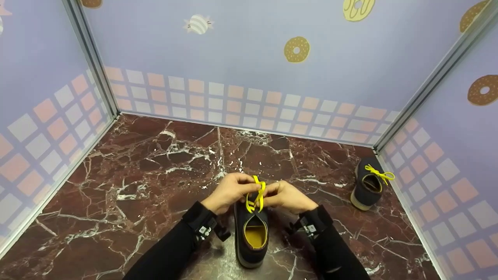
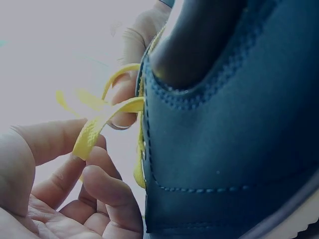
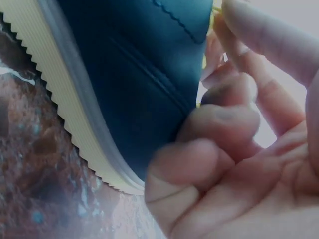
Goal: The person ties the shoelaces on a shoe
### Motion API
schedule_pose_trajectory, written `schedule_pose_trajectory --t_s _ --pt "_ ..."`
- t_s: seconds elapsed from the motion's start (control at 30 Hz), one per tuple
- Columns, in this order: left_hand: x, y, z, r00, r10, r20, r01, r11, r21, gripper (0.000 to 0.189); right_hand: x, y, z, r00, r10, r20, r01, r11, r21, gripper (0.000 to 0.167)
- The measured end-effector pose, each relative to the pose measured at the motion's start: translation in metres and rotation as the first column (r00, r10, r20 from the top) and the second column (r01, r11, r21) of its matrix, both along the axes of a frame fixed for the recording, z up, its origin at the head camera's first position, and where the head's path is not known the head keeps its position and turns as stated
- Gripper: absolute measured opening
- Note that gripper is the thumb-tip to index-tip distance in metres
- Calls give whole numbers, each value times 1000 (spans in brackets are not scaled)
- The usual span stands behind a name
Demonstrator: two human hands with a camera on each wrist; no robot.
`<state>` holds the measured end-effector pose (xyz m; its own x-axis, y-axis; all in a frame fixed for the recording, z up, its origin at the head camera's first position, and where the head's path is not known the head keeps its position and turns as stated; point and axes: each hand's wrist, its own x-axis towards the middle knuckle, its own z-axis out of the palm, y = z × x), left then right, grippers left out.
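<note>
A dark shoe [image 1: 249, 254] with a yellow lining stands on the floor between my hands, its heel toward me. Its yellow lace [image 1: 261, 196] rises above the tongue in loops. My left hand [image 1: 230, 191] pinches the lace from the left; in the left wrist view the lace [image 2: 88, 135] passes between thumb and forefinger. From the right side my right hand [image 1: 290, 197] pinches lace between thumb and forefinger. Its other fingers [image 3: 219, 124] curl close against the shoe's side [image 3: 134, 89]. Fingers cover part of the lace, so how it is crossed cannot be made out.
A second dark shoe [image 1: 367, 192] stands at the right by the wall, its yellow lace [image 1: 378, 173] tied in a bow. Patterned panels [image 1: 249, 58] enclose the reddish marbled floor [image 1: 148, 217] at back, left and right. Small white flecks lie beyond the hands.
</note>
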<state>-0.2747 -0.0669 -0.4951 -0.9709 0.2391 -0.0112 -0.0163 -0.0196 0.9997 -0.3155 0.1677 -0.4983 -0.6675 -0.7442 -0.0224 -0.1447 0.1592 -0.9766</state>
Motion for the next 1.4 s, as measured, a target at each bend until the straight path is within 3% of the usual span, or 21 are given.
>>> schedule_pose_trajectory --t_s 0.1,0.4,0.53,0.77,0.93,1.03,1.23,1.4 --pt "0 0 0 1000 -1 6 1 1000 15 17 -1 2 1 1000 -18 24 18 1000 1 16" --pt "2 -3 1 1000 -1 19 0 998 69 13 -6 13 4 997 -72 -36 76 991 108 13" --pt "2 -4 3 999 -28 25 26 994 103 12 -8 17 6 992 -110 -59 118 983 144 16" --pt "1 -8 4 995 -89 46 82 987 139 18 -12 26 10 968 -181 -175 216 954 210 12" --pt "1 -11 4 988 -144 58 130 971 200 15 -13 32 12 958 -226 -175 261 943 207 8" --pt "2 -12 4 986 -149 75 128 964 232 10 -13 35 13 958 -222 -180 258 942 214 9" --pt "5 -20 8 992 -120 47 112 983 147 7 -15 45 18 960 -214 -182 257 931 260 11" --pt "8 -40 15 981 -191 -13 191 982 -9 11 -17 57 23 971 -169 -170 215 928 304 10"
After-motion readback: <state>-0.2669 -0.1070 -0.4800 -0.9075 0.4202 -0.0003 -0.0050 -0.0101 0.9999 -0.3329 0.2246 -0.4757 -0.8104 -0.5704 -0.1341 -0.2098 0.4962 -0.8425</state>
